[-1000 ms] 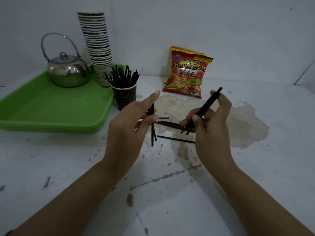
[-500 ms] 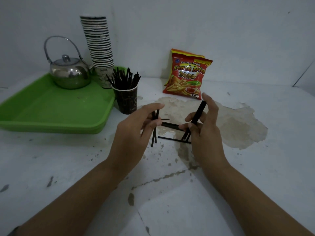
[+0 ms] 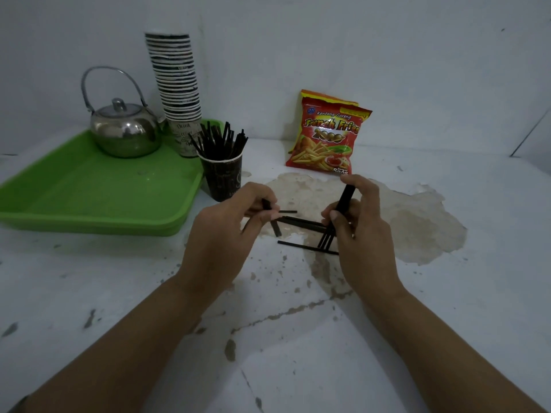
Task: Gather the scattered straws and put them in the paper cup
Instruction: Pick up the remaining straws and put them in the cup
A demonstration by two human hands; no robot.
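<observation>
A dark paper cup [image 3: 224,180] full of black straws [image 3: 219,141] stands upright beside the green tray. My left hand [image 3: 226,234] pinches a couple of short black straws [image 3: 275,228] just in front of the cup. My right hand [image 3: 357,234] grips a small bundle of black straws [image 3: 346,198], held tilted with their lower ends near the table. A few loose black straws [image 3: 304,223] lie on the table between my hands, and one more straw [image 3: 301,246] lies nearer to me.
A green tray [image 3: 98,198] at the left holds a steel kettle [image 3: 125,132] and a tall stack of paper cups [image 3: 179,84]. A red French fries snack bag [image 3: 328,138] leans on the back wall. The white table has a brown stain [image 3: 417,222].
Both hands have dropped toward the loose straws on the table. The right hand's bundle has swung from steeply raised to lower, and the left hand's fingers have curled shut around its straws.
</observation>
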